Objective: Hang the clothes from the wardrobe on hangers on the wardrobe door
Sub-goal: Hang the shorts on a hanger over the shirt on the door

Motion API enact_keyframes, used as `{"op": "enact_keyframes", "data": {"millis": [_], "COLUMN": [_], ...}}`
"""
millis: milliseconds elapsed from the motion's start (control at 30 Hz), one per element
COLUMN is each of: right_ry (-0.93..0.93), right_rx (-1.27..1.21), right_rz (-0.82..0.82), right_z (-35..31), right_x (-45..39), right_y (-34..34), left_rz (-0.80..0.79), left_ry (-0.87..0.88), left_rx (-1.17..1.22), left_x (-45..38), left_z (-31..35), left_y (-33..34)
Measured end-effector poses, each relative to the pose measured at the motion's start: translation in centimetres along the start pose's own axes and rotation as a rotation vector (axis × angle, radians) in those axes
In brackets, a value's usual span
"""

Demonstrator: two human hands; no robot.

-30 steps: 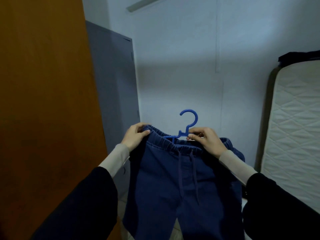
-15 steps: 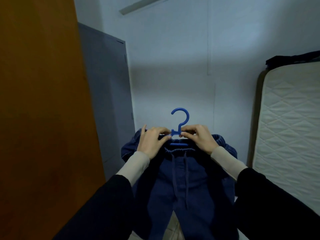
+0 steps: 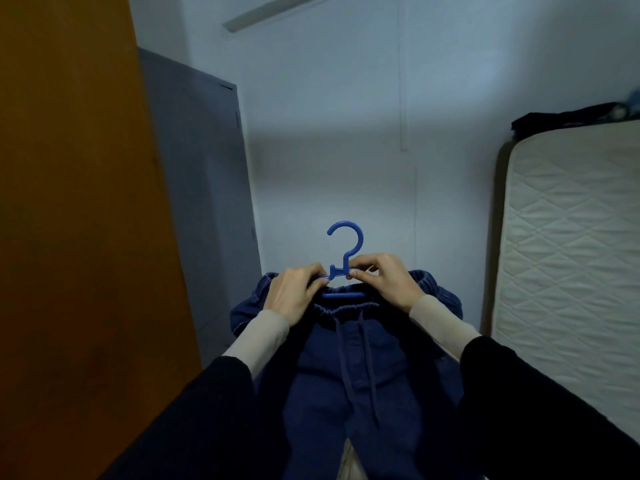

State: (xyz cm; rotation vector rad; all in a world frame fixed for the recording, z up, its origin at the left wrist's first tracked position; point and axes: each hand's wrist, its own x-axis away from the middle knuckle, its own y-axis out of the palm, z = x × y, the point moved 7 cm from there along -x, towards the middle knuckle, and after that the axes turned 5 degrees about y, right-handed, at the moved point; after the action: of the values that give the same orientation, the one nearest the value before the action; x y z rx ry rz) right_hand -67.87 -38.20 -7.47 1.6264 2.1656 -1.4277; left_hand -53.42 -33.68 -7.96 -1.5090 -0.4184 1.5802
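Hands are gripping a blue hanger (image 3: 346, 271): left hand (image 3: 292, 294) and right hand (image 3: 382, 284) pinching its neck, steadying navy trousers (image 3: 349, 368) draped beneath, hook upright for reaching the wooden wardrobe door (image 3: 79, 220).

Open air above the blue plastic hanger hook (image 3: 347, 244), up the pale wall (image 3: 346, 116). Left blocked: orange-brown wooden door panel (image 3: 76, 220), grey metal cabinet (image 3: 204, 188) behind it. Right blocked: upright white quilted mattress (image 3: 568, 258). Passage is the gap between cabinet and mattress.
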Motion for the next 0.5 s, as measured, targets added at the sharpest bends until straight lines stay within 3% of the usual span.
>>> {"op": "enact_keyframes", "data": {"millis": [100, 267, 367, 500], "right_ry": [-0.014, 0.067, 0.076, 0.067], "right_rx": [0.163, 0.499, 0.644, 0.653], "right_rz": [-0.088, -0.404, -0.375, -0.297], "right_z": [0.1, 0.4, 0.6, 1.0], "right_x": [0.2, 0.8, 0.5, 0.0], "right_y": [0.1, 1.4, 1.5, 1.0], "left_rz": [0.023, 0.038, 0.046, 0.035], "left_ry": [-0.044, -0.090, -0.098, -0.084], "left_rx": [0.051, 0.078, 0.079, 0.064], "left_x": [0.0, -0.4, -0.3, 0.1], "left_z": [-0.3, -0.9, -0.9, -0.9], "left_y": [-0.3, -1.2, -1.6, -1.8]}}
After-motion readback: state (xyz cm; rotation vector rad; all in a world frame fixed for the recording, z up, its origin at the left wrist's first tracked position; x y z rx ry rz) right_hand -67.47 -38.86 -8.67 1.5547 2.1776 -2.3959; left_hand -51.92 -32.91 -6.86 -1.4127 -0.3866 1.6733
